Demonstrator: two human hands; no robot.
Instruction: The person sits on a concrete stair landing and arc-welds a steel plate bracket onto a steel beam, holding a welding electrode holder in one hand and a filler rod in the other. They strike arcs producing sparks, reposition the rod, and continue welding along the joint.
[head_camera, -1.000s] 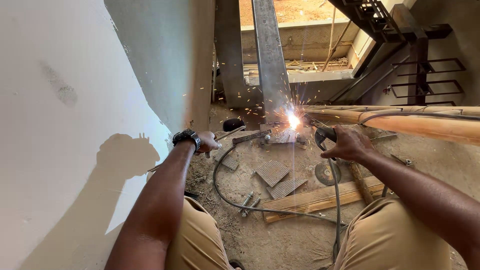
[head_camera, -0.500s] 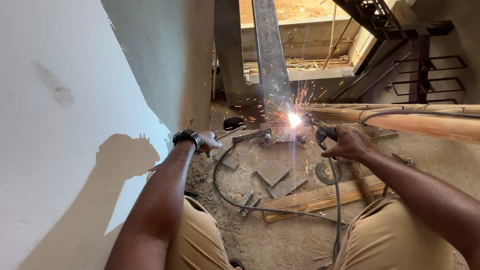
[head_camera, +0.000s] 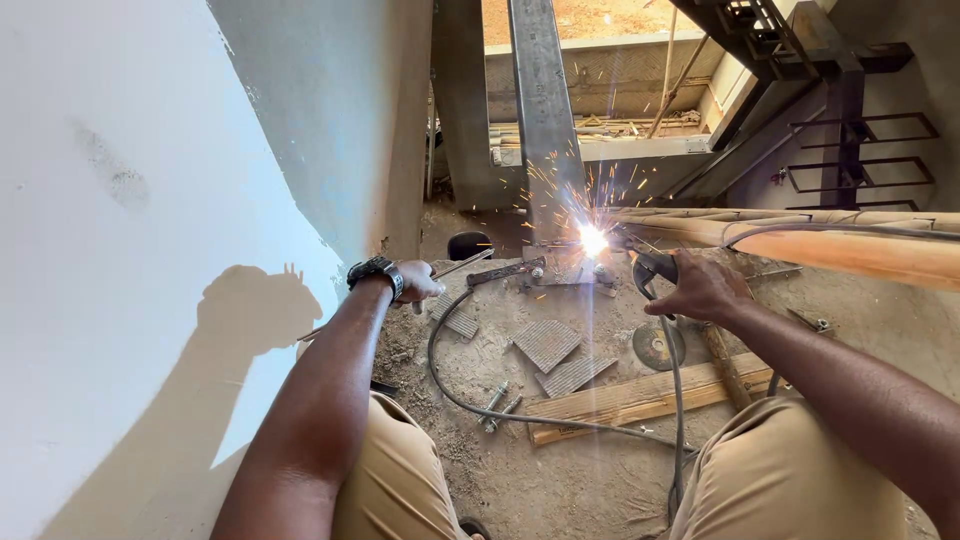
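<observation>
While sparks fly at the post's foot: the scene reads so
Right hand (head_camera: 700, 290): closed round the electrode holder (head_camera: 655, 270), tip held at the arc (head_camera: 593, 240) where the steel post (head_camera: 545, 110) meets the ground
Left hand (head_camera: 415, 283): gripping a thin rod (head_camera: 462, 265), held off to the side of the sparks
Cable (head_camera: 460, 395): loops over the dirt between the knees
Offcuts: metal plates (head_camera: 548, 345) and a plank (head_camera: 640, 395) lie close by

No package, label, sign or screen is visible anywhere in the frame, as far as the glare of the sparks in the upper middle allows to see.
</observation>
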